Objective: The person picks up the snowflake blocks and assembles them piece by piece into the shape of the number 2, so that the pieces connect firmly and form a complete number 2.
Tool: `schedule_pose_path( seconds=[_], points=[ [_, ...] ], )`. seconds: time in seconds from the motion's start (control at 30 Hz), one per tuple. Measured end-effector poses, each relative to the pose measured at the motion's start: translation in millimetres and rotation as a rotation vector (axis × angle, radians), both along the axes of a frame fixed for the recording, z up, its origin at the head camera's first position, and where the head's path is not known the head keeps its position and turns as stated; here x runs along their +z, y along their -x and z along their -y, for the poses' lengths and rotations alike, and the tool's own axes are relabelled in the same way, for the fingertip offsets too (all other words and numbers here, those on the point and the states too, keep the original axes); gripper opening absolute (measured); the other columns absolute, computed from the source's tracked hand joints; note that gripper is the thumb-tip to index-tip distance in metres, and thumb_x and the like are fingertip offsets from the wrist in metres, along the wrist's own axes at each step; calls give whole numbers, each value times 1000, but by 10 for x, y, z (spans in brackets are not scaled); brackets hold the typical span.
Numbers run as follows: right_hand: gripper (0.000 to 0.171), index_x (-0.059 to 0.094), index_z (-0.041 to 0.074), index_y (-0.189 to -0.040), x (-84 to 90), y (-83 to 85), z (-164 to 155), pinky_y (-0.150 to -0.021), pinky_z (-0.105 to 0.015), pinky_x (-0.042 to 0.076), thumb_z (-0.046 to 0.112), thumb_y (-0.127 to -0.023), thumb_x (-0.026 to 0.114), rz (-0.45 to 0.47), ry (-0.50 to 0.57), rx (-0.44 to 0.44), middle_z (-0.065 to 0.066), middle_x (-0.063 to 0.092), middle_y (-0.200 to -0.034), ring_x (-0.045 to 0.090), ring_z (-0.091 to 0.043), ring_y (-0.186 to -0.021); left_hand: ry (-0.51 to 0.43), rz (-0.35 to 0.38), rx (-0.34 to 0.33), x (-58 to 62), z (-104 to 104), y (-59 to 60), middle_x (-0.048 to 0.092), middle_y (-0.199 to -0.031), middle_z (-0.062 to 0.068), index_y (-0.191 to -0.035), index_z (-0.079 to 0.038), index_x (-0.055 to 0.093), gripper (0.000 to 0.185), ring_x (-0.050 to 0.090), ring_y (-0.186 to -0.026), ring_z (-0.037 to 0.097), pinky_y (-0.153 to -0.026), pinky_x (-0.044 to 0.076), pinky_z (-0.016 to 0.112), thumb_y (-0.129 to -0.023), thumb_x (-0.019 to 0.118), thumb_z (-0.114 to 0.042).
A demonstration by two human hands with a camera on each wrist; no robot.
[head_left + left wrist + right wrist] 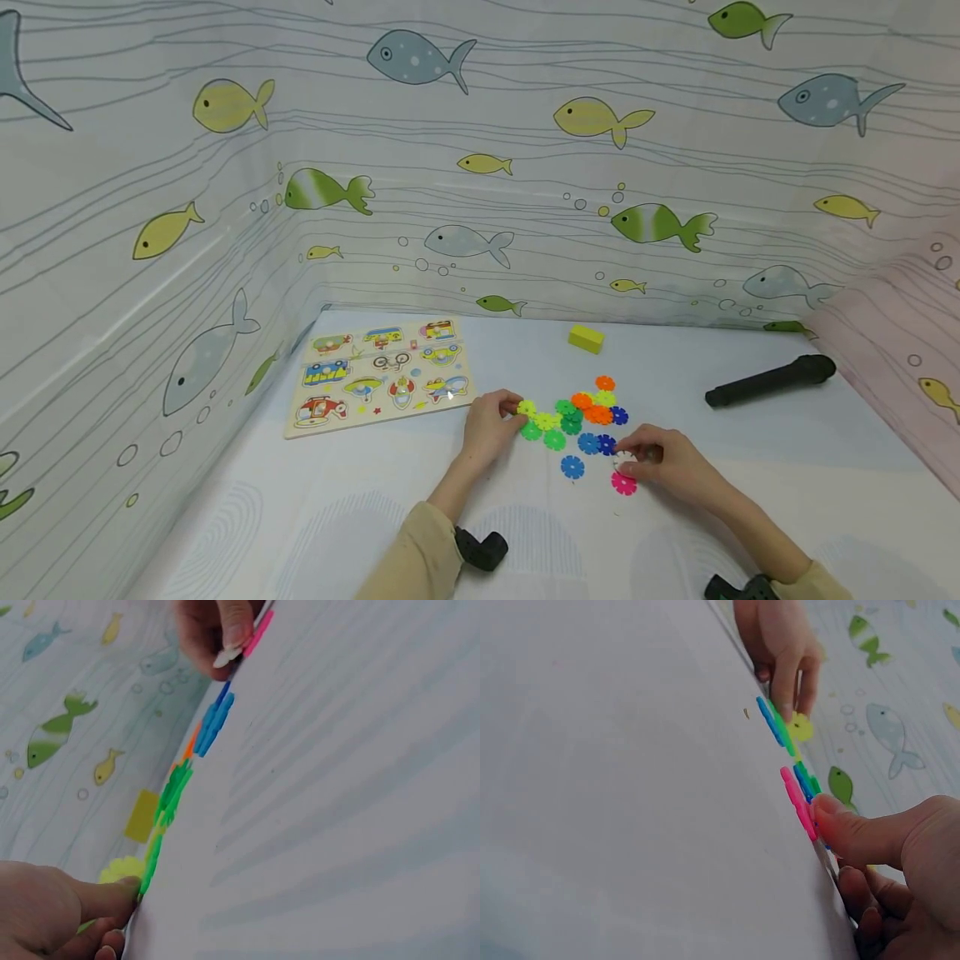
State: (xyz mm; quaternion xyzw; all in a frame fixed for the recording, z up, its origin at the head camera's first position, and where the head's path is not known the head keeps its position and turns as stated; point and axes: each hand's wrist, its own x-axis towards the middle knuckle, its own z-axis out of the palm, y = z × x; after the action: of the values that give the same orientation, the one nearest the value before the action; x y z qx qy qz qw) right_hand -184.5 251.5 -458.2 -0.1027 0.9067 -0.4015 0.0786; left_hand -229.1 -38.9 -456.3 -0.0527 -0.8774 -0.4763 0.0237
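Observation:
Notched plastic snowflake discs lie in a loose cluster on the table. At its left edge my left hand point(489, 425) pinches a yellow snowflake disc point(527, 408), seen upright between thumb and fingers in the left wrist view point(121, 868). Beside it are a light green disc point(554, 440) and another yellow one point(547, 422). On the right side my right hand point(671, 467) pinches a white snowflake disc point(624, 458), partly covered by the fingers. Just below that lies a pink disc point(623, 484). Blue discs point(572, 467) and orange discs point(598, 415) lie between the hands.
A wooden vehicle puzzle board point(382, 375) lies at the back left. Behind the discs is a yellow block point(586, 339). A black microphone point(771, 381) rests at the right. Fish-printed curtains point(420, 192) enclose the table point(540, 542) at the back and sides.

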Motion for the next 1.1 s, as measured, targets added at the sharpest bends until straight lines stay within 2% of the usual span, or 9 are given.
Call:
schedule_pose_path(
  seconds=[0.27,0.47,0.57,0.63,0.8,0.87,0.93,1.0,1.1],
  points=[
    [30,73,14,-108,14,-13,2,-67,-20,47,25,-82,82,18,-3,-4,-1,59,-87,52,-19,-86,-26,-19,27,-10,-15,15,67,-90,1,-109,-8,72,18,53,-81,15,-74,43,27,-92,69,-13],
    [29,72,14,-107,106,16,-8,-72,-21,53,30,-84,81,45,4,-62,0,66,-96,56,-19,-90,-100,-6,70,7,-9,75,68,-93,3,-115,-12,69,22,58,-81,15,-74,49,27,-94,65,-13],
    [31,73,10,-110,202,47,28,-74,-21,54,30,-87,78,16,46,-77,-2,70,-98,62,-20,-90,-190,23,60,75,2,81,67,-94,5,-116,-12,70,23,62,-79,16,-74,52,28,-94,64,-11],
    [33,72,7,-115,290,78,77,-79,-24,57,29,-90,75,-8,85,-88,-5,73,-99,66,-22,-90,-299,63,42,131,4,75,66,-95,7,-116,-11,70,22,66,-78,16,-75,56,27,-95,63,-10],
    [39,69,6,-124,565,206,263,-92,-42,57,33,-96,67,-61,162,-158,-6,76,-99,70,-24,-96,-568,141,-17,275,-16,27,65,-101,12,-123,-5,67,27,73,-85,21,-81,59,25,-96,63,-7],
    [39,69,8,-125,684,272,358,-94,-43,56,34,-97,65,-79,180,-175,-6,76,-100,71,-23,-97,-615,151,-34,338,-24,-1,65,-104,12,-125,-5,66,29,73,-90,24,-83,59,25,-96,64,-8],
    [37,69,7,-125,788,332,461,-94,-39,56,33,-98,64,-85,220,-174,-8,76,-102,72,-23,-97,-639,157,-47,403,-29,-35,64,-105,13,-125,-5,66,30,73,-93,26,-84,58,25,-96,66,-8],
    [36,68,5,-124,854,373,563,-89,-34,58,31,-99,64,-85,275,-167,-10,76,-101,74,-23,-93,-655,167,-60,462,-29,-70,64,-106,12,-126,-7,66,30,73,-95,27,-85,58,26,-96,67,-9],
    [35,66,-2,-120,864,385,700,-81,-29,59,26,-99,64,-77,356,-156,-14,76,-95,76,-23,-84,-656,170,-85,522,-18,-113,64,-108,12,-127,-7,65,31,74,-94,22,-88,57,27,-96,66,-11]
  ],
)
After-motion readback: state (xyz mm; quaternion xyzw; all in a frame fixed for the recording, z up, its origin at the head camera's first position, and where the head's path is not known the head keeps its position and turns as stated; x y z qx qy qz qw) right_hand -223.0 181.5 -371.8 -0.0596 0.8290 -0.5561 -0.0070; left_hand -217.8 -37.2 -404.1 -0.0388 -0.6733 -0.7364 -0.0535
